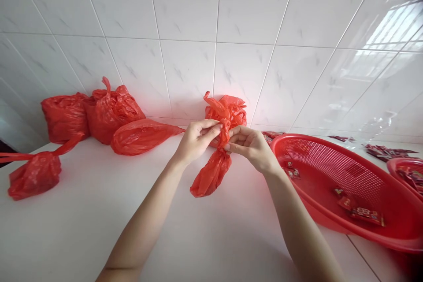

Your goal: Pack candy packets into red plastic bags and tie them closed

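Between my two hands is a red plastic bag, its neck twisted and bunched up. My left hand pinches the bunched neck from the left, thumb against fingers. From the right, my right hand pinches the same neck slightly lower. The lower part of the bag hangs down toward the front left, slim and crumpled. What is inside it cannot be made out. Right behind my hands, a crumpled heap of red plastic bags rests by the tiled wall.
Full red bags stand at the back left, with a puffed red bag beside them. A tied red bag lies far left. At right, a large red basket holds a few small packets; a clear plastic bottle lies behind.
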Demonstrator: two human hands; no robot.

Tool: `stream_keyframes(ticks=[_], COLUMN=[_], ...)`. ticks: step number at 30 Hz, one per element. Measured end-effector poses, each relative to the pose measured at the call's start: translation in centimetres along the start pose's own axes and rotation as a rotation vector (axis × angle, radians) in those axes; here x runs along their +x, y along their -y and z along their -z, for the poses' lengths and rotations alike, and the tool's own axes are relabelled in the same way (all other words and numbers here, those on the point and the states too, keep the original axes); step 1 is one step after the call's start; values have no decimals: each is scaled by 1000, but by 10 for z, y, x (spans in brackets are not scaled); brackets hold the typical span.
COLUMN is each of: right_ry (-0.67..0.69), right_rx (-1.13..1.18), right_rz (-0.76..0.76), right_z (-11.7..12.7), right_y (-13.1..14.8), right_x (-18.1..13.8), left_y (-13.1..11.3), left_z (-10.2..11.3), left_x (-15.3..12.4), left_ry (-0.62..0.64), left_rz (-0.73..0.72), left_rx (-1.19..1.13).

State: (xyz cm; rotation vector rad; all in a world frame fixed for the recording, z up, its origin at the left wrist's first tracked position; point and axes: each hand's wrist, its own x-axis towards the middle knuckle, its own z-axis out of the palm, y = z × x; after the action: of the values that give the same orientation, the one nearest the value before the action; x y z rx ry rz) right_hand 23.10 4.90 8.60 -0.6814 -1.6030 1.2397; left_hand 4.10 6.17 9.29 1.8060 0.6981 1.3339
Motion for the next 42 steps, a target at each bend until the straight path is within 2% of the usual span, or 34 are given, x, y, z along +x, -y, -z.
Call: stream_keyframes(ticks=[5, 10, 12, 16, 21, 23, 28, 36, 39, 42], right_ry=[22, 50, 11, -161, -268, -275, -310, -265, -236, -217], right_rx=[-4, -142, -211, -235, -168, -161, -172, -178, -138, -139], right_rz=[-6, -33, -17, 9, 44, 64, 145, 314, 289, 252], right_z=[0, 0, 1, 4, 3, 2, 7, 16, 15, 13], right_y=[-2, 0, 1, 2, 4, 5, 8, 10, 11, 14], right_x=[-1, -2, -2, 0, 0, 0, -1, -7, -8, -8], left_y=[-2, -1, 0, 6, 23, 30, 42, 46, 41, 34], left_z=[-2, -4, -5, -7, -20, -28, -43, -42, -42, -42], left_x=[-1, -1, -1, 1, 2, 2, 1, 0, 0, -1], left_ry=[-1, 20, 4, -49, 215, 278, 296, 438, 462, 414], left_rz=[-22, -31, 9, 116, 121, 130, 224, 324, 274, 179], left_rx=[25, 56, 20, -97, -5, -3, -28, -36, -45, -72])
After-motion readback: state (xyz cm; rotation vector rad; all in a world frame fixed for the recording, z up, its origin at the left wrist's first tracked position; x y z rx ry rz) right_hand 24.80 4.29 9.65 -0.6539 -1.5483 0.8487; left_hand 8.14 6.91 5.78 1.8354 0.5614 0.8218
